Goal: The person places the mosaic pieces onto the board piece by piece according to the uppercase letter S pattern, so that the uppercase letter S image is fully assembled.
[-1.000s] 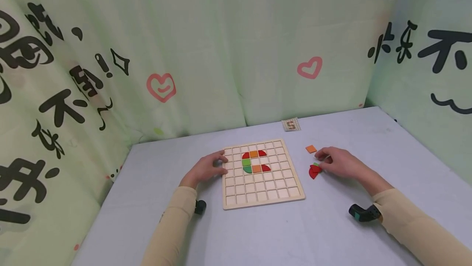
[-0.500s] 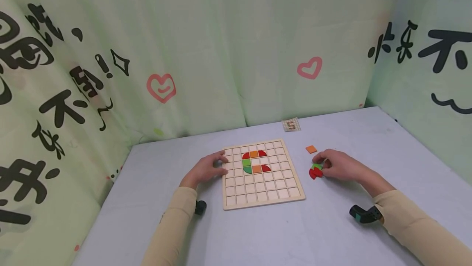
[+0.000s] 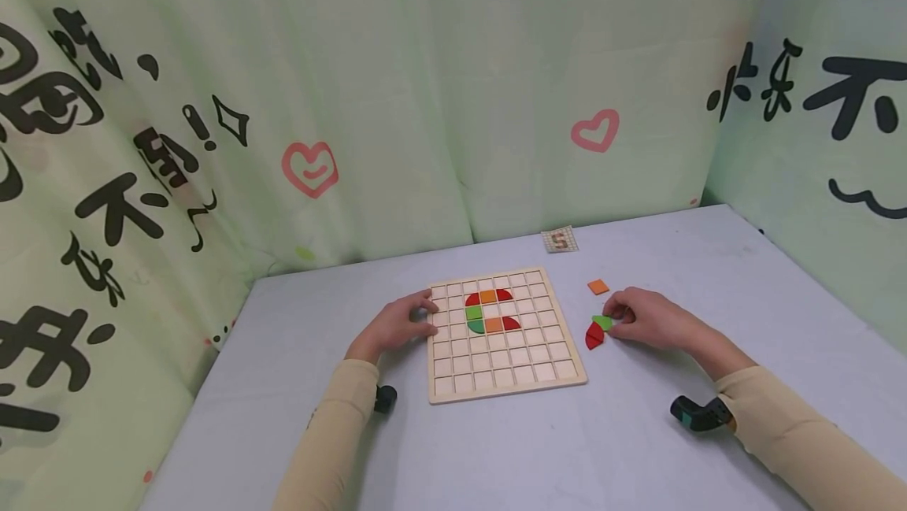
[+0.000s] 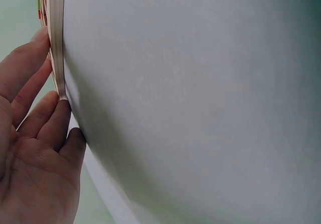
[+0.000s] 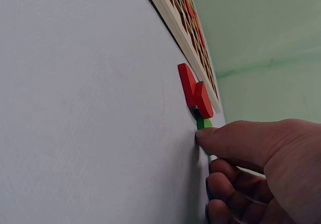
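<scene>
In the head view my left hand [image 3: 398, 324] rests at the left edge of a wooden grid board [image 3: 498, 396], its fingers relaxed and their tips against the rim, as the left wrist view also shows. Red, orange and green tiles sit in the board's cells, forming a C-like shape. Right of the board, my right hand [image 3: 652, 318] pinches a green tile [image 3: 601, 322] between thumb and fingers, low at the tabletop. Red tiles [image 5: 187, 85] with a curved side lie against this green tile, one leaning on the other. The fingers hide part of the green tile.
An orange square tile [image 3: 598, 286] lies on the white-covered table [image 3: 517, 456], just beyond the right hand. A small pattern card [image 3: 560, 239] lies at the back edge. A pale green curtain [image 3: 439, 101] with black writing surrounds the table.
The right hand has lowered its fingers over the green tile. The red tiles have slid slightly left and toward the front, and more of them shows. The left hand and board have stayed put.
</scene>
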The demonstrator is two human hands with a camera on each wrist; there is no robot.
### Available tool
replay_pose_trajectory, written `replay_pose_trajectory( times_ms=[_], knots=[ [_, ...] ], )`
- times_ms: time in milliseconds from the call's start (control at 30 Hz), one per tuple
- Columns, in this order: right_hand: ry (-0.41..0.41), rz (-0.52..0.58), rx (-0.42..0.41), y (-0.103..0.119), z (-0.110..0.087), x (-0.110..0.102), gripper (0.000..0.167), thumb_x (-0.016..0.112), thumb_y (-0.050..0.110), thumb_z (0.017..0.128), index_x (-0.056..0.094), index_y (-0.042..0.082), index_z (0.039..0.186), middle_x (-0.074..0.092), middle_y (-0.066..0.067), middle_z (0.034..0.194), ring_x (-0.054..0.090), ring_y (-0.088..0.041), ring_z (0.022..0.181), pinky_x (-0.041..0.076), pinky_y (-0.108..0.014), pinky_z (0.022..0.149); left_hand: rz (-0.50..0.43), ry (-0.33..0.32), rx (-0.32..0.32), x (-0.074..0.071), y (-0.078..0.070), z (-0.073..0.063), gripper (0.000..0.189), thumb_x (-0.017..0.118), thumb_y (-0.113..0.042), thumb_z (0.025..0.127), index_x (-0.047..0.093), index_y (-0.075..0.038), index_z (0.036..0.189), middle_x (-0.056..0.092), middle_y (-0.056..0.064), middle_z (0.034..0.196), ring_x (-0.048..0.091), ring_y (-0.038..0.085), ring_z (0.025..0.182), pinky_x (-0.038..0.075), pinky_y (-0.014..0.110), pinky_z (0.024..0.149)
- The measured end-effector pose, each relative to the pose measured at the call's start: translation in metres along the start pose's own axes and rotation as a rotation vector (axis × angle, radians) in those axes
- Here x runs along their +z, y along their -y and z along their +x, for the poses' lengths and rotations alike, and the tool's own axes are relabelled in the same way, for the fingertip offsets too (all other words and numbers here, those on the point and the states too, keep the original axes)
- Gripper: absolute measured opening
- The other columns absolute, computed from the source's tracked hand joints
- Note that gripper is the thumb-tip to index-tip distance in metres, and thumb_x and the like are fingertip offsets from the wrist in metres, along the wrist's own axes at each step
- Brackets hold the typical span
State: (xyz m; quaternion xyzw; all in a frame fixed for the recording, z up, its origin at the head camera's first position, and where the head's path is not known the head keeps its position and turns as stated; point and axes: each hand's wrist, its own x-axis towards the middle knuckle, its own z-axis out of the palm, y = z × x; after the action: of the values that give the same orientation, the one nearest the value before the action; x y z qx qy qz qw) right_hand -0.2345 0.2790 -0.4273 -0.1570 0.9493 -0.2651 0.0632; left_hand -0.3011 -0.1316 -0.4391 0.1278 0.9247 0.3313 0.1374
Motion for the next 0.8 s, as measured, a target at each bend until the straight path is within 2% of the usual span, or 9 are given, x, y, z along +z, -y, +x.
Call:
replay_pose_trajectory(
  times_ms=[233, 600, 800],
  knots=[
    [-0.021, -0.032, -0.054, -0.0003, 0.0006, 0.0011, 0.028, 0.073, 0.011, 0.084, 0.069, 0.001, 0.111, 0.061, -0.004, 0.099, 0.050, -0.015, 0.079, 0.047, -0.027, 0.065, -0.003, -0.002, -0.001, -0.0007, -0.0021, -0.0014, 0.031, 0.077, -0.019, 0.085, 0.067, -0.016, 0.115, 0.038, 0.001, 0.155, 0.026, 0.024, 0.146, 0.024, 0.044, 0.118],
    [-0.030, -0.052, -0.089, 0.0011, 0.0007, 0.0033, 0.024, 0.072, 0.010, 0.085, 0.071, 0.004, 0.108, 0.063, -0.004, 0.103, 0.054, -0.017, 0.086, 0.051, -0.031, 0.073, -0.016, 0.000, 0.003, 0.0000, -0.0021, -0.0022, 0.032, 0.077, -0.018, 0.085, 0.067, -0.015, 0.115, 0.039, 0.001, 0.154, 0.027, 0.024, 0.146, 0.024, 0.043, 0.118],
    [-0.030, -0.051, -0.091, 0.0020, 0.0016, 0.0043, 0.024, 0.071, 0.009, 0.084, 0.068, 0.003, 0.108, 0.061, -0.003, 0.097, 0.053, -0.017, 0.084, 0.050, -0.031, 0.071, -0.028, 0.002, 0.005, -0.0005, -0.0018, -0.0020, 0.032, 0.077, -0.017, 0.085, 0.067, -0.014, 0.115, 0.038, 0.002, 0.155, 0.027, 0.025, 0.146, 0.024, 0.043, 0.118]
  ],
)
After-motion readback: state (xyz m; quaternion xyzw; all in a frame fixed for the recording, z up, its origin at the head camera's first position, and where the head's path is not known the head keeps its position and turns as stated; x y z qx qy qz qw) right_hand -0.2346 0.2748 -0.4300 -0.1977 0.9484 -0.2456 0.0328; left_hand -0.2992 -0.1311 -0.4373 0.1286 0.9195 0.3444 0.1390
